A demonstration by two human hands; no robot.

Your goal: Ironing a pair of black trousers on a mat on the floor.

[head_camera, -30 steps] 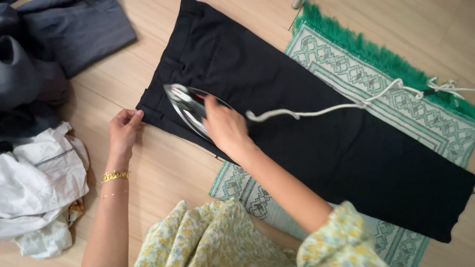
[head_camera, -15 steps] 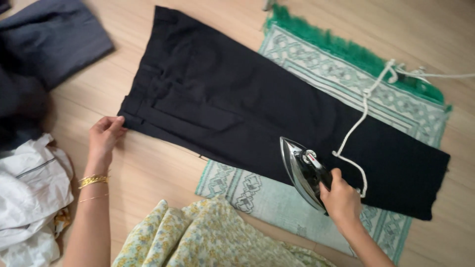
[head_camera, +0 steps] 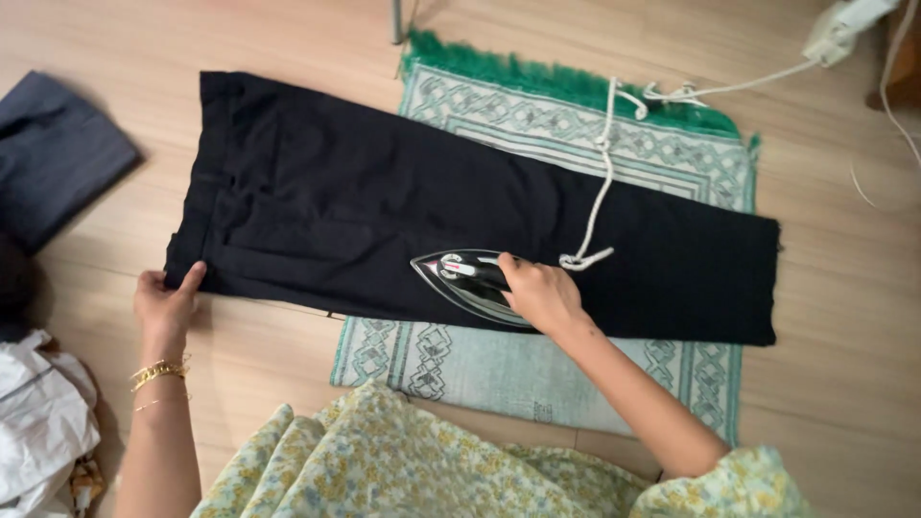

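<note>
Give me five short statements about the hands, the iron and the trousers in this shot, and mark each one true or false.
1. The right hand grips the handle of the iron. True.
2. The iron sits on the bare wooden floor. False: it rests on the black trousers.
3. The left hand holds the waistband corner of the trousers. True.
4. The trousers lie wholly on the green patterned mat. False: the waistband end lies on the wooden floor.
5. The white cord runs from the iron across the trousers toward the top of the view. True.
</note>
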